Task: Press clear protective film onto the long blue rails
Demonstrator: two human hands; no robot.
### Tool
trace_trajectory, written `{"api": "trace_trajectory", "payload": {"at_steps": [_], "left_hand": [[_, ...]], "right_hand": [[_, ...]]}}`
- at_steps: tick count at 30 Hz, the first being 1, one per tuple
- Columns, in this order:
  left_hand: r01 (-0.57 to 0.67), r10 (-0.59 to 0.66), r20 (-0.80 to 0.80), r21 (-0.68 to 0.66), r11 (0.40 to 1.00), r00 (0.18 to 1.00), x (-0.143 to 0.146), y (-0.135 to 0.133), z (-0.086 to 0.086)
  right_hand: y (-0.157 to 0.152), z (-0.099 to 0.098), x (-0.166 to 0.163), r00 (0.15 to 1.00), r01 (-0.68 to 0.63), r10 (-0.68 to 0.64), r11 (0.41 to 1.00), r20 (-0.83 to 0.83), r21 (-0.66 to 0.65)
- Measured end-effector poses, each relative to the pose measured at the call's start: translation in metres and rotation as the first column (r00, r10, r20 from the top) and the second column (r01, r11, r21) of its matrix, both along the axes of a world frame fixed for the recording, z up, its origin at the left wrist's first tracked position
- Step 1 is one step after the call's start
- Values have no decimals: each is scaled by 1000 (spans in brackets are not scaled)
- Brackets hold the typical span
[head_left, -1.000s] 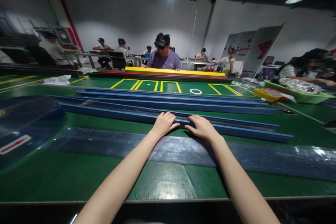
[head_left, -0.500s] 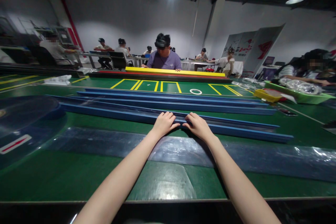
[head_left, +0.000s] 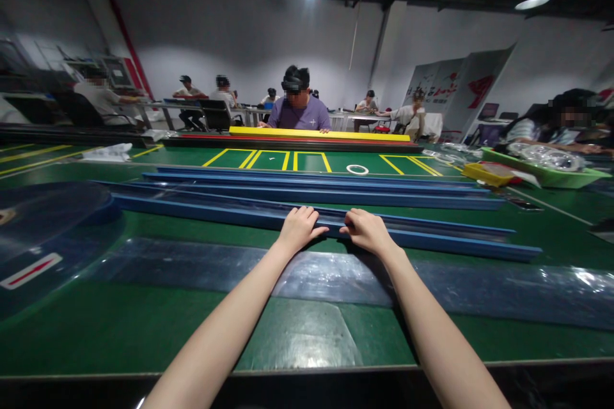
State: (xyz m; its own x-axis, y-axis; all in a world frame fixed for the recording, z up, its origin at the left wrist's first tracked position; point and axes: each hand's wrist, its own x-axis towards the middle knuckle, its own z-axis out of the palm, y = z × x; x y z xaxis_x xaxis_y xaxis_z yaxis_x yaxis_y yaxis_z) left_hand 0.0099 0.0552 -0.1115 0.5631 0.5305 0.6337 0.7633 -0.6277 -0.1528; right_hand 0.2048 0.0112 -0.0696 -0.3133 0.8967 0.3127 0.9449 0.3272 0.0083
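A long blue channel-shaped strip lies across the table in front of me, its hollow side up. My left hand is closed over its middle, with the fingers on the far side and the thumb along the near wall. Just to the right, my right hand grips the same channel with curled fingers, their tips partly hidden. A small gap separates the two thumbs. Nearer to me, under my forearms, runs a flat clear plastic strip. At the left stands a large roll of clear plastic.
More blue channels lie just beyond. A white ring rests on the green table past them. Across the table a person in purple handles a yellow strip. Green and yellow trays stand at the right.
The blue channel has shifted slightly to the right. My right hand has moved a little to the right, its fingers more curled, widening the gap between my hands. My left hand stays nearly in place.
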Motion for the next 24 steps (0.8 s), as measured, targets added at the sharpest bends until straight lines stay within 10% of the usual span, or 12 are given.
{"api": "trace_trajectory", "payload": {"at_steps": [24], "left_hand": [[22, -22, 8, -33, 999, 1000, 1, 7, -7]], "right_hand": [[-2, 3, 39, 990, 122, -128, 987, -63, -103]]}}
